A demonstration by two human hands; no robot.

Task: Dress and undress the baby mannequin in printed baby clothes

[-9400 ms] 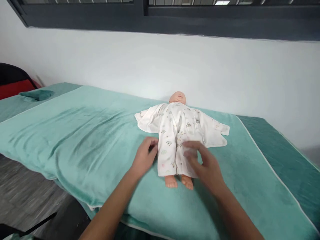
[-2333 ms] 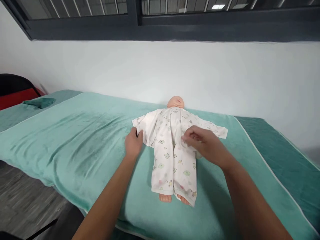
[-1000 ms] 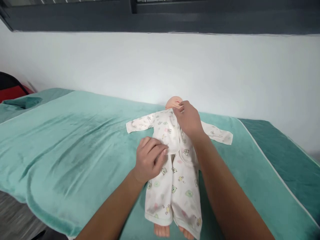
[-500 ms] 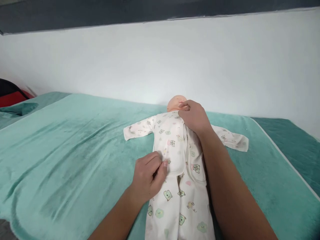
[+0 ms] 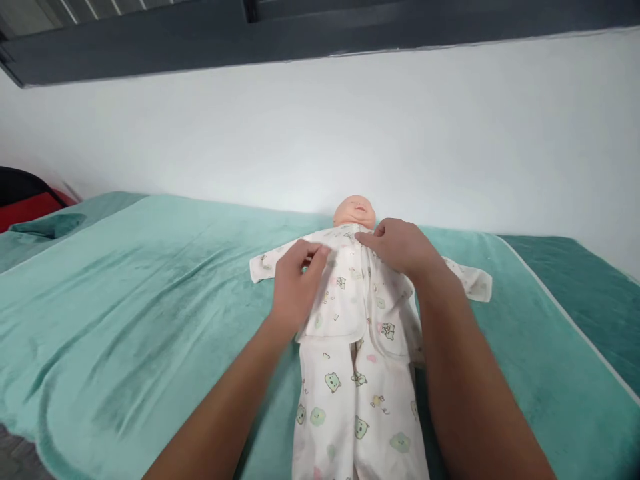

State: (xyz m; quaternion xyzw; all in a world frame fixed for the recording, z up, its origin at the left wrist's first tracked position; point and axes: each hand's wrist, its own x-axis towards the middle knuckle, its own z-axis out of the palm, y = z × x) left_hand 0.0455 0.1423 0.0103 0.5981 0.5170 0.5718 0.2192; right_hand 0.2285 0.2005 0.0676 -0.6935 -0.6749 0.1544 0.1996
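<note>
1. I saw the doll point(image 5: 355, 212) on its back in the middle of the green blanket point(image 5: 165, 300), its head at the far side near the white wall point(image 5: 250, 133) and its legs running near, past the lower edge of my view
2. I had the left hand point(image 5: 296, 279) over the left front of the printed white top point(image 5: 343, 307), thumb and fingertips drawn close together; I could not tell whether cloth was caught between them
3. I had the right hand point(image 5: 403, 247) at the neckline, its thumb reaching left onto the top just below the chin and its fingers curled narrow; I could not tell if it gripped the edge
4. I saw the sleeves spread out left and right, and the front edges parted lower down, above the matching trousers point(image 5: 327, 420)
5. I made out a dark window frame point(image 5: 200, 37) above the wall and a black-and-red object point(image 5: 25, 200) at the far left
</note>
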